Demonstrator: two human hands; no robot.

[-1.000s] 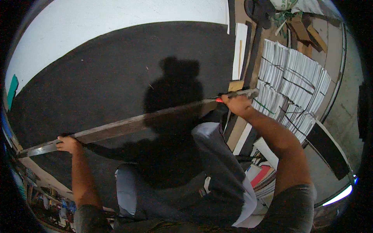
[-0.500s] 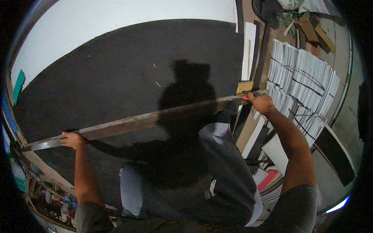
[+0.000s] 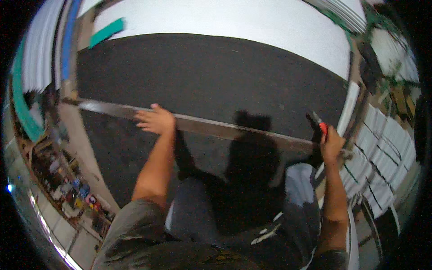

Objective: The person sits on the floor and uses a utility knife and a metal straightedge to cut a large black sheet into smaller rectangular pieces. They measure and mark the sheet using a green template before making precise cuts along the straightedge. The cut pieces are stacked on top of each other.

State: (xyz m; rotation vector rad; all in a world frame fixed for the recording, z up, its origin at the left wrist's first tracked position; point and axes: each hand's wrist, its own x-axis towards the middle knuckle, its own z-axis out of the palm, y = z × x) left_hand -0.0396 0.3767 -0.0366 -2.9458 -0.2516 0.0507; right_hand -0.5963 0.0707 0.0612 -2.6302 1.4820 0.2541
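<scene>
A long metal straightedge (image 3: 211, 128) lies across a black sheet (image 3: 202, 72), sloping down from left to right. My left hand (image 3: 155, 120) rests on its left part, open, the fingers spread over the bar. In my right hand (image 3: 333, 143), closed near the bar's right end, is a red-handled knife (image 3: 323, 128). Its thin grey tip points up and left, away from me, above the black sheet. The palm side of my right hand is hidden. Behind the black sheet's curved-looking far edge shows a white sheet (image 3: 225, 18).
Bundled white strips (image 3: 380, 157) stand at the right. A green piece (image 3: 107, 32) lies at the far left, near stacked grey-white corrugated sheets (image 3: 39, 49). Assorted small items (image 3: 81, 189) fill a shelf at lower left. My legs are close to the near side, and my shadow falls over the sheet.
My view has turned left. My left hand has shifted right along the straightedge and spread its fingers. My right hand now holds the red-handled knife raised, its tip pointing away.
</scene>
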